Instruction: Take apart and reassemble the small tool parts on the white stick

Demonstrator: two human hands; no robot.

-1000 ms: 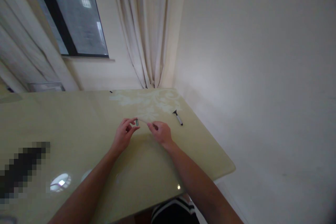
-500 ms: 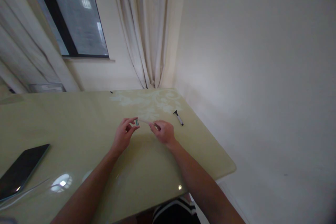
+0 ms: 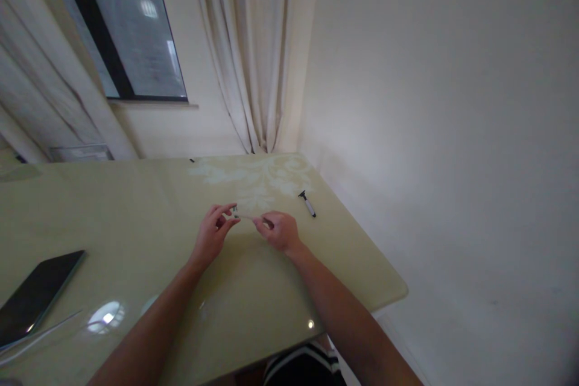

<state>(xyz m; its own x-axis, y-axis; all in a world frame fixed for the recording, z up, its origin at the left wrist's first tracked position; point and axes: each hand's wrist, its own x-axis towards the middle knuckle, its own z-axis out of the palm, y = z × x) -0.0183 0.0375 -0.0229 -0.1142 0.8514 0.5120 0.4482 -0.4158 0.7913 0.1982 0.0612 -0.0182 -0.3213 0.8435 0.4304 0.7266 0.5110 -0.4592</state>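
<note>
Between the thumb and fingertips of my left hand (image 3: 213,232) is a small, narrow teal-and-dark piece that looks like a razor cartridge (image 3: 235,210), held upright by its ends just above the table. My right hand (image 3: 281,231) is closed around a thin pale stick (image 3: 245,217). The tip of this stick reaches left to the cartridge, at its lower part; whether they touch is too small to tell. Most of the stick's other end is hidden in my right fist. Beyond that hand a razor (image 3: 307,204) with a black head and grey handle lies on the table.
The pale green glossy table (image 3: 136,211) ends at a rounded right corner beside the wall (image 3: 443,132). A dark tablet (image 3: 38,289) and a white cable (image 3: 40,338) lie at left. A tiny black object (image 3: 192,160) sits at the far edge, below the curtain (image 3: 257,54).
My right hand has shifted slightly left and down, bringing the stick's tip from the cartridge's upper end to its lower part. My left hand stays nearly still.
</note>
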